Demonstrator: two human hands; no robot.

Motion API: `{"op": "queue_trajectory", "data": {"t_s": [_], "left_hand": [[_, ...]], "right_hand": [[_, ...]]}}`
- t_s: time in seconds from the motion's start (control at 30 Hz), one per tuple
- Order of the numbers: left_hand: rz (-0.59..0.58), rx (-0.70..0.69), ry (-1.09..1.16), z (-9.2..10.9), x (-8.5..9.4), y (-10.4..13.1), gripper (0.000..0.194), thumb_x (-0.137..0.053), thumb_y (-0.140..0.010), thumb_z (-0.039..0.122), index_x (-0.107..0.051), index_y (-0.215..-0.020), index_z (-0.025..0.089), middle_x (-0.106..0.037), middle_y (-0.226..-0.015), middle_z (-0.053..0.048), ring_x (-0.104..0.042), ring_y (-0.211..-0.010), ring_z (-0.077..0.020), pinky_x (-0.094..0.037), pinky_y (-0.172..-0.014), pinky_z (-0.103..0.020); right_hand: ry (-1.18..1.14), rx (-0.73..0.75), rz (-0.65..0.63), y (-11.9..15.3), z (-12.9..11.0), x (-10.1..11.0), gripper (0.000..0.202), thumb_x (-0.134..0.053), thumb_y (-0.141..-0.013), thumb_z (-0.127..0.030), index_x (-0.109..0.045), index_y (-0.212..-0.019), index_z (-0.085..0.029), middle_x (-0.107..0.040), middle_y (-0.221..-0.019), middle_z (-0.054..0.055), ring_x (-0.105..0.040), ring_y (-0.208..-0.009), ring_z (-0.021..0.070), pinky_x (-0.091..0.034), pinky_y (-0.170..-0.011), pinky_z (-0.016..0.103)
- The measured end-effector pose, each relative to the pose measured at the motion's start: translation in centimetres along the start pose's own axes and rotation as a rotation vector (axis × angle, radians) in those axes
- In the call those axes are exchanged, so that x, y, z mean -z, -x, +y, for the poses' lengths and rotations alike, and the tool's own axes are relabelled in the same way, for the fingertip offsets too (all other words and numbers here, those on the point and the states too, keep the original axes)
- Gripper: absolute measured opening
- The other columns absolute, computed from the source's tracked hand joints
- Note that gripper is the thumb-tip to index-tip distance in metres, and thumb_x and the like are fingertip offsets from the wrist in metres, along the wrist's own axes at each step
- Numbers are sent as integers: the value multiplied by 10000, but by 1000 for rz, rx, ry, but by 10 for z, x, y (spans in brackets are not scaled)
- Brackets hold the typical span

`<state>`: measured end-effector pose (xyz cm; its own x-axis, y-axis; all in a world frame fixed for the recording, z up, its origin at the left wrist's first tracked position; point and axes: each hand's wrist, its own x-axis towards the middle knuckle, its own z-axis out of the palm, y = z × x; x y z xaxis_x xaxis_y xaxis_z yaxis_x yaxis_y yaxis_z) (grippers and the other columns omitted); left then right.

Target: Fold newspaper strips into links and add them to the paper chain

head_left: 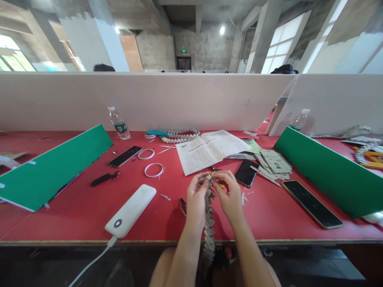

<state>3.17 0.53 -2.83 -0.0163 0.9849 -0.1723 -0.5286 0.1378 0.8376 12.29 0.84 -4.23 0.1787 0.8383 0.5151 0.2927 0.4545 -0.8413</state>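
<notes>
A grey-white zigzag chain (208, 231) of folded paper hangs from my fingers over the table's front edge toward my lap. My left hand (196, 196) has its thumb and fingers closed on the chain's upper end. Beside it, my right hand (229, 192) pinches the same end, fingertips close to the left thumb. Just beyond the hands, yellow-handled scissors or pliers (213, 169) are partly hidden. A folded printed sheet like newspaper (206, 149) lies behind them. Small paper strips (243, 198) are scattered right of my right hand.
A white power bank (131, 211) with a cable lies left, near phones (125, 156) and white rings (153, 170). Green dividers (60, 169) flank the red table. Cut paper pieces (275, 161) and a phone (311, 203) lie right; a bottle (119, 124) stands at back left.
</notes>
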Motion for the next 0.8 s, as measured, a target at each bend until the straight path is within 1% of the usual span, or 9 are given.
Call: {"op": "queue_trajectory", "data": {"t_s": [0.07, 0.17, 0.33, 0.4, 0.67, 0.8], "left_hand": [[-5, 23, 10, 1, 1, 0, 287, -718, -661, 332, -619, -898, 204, -593, -744, 20, -532, -473, -55, -377, -427, -170], [-1, 47, 44, 2, 1, -1, 279, -719, -657, 303, -625, -897, 196, -603, -738, 19, -536, -475, -58, -385, -436, -173], [21, 61, 59, 2, 2, -2, 233, -673, -695, 273, -614, -905, 191, -599, -678, 25, -534, -461, -66, -384, -432, -173], [19, 64, 47, 3, 2, -1, 212, -657, -708, 264, -612, -901, 190, -598, -673, 25, -535, -459, -66, -385, -430, -172], [14, 31, 7, 3, -1, 1, 206, -652, -714, 294, -606, -884, 186, -586, -691, 29, -536, -444, -60, -369, -405, -167], [-3, 0, -46, 1, 0, 0, 198, -633, -721, 293, -599, -885, 185, -590, -702, 21, -559, -452, -82, -367, -387, -175]], "right_hand": [[11, 9, 20, 0, 0, 1, 98, -533, -820, -192, -629, -813, -211, -582, -895, 55, -562, -868, 194, -476, -718, 313], [30, 14, 57, 3, 0, 1, 89, -530, -826, -187, -616, -816, -210, -593, -859, 41, -563, -833, 181, -460, -724, 309], [-51, -73, 98, 5, 0, -2, 34, -554, -823, -216, -569, -852, -206, -604, -805, 20, -576, -779, 166, -466, -718, 300], [-86, -99, 110, 5, 0, -3, 53, -578, -811, -223, -543, -846, -203, -591, -793, 13, -580, -775, 161, -467, -724, 296], [-111, -125, 117, 4, 0, -2, 103, -605, -797, -229, -513, -832, -197, -578, -760, 0, -575, -734, 148, -459, -702, 289], [-129, -149, 133, 4, 1, -3, 113, -614, -791, -223, -507, -815, -198, -571, -747, -11, -565, -711, 137, -455, -680, 274]]}}
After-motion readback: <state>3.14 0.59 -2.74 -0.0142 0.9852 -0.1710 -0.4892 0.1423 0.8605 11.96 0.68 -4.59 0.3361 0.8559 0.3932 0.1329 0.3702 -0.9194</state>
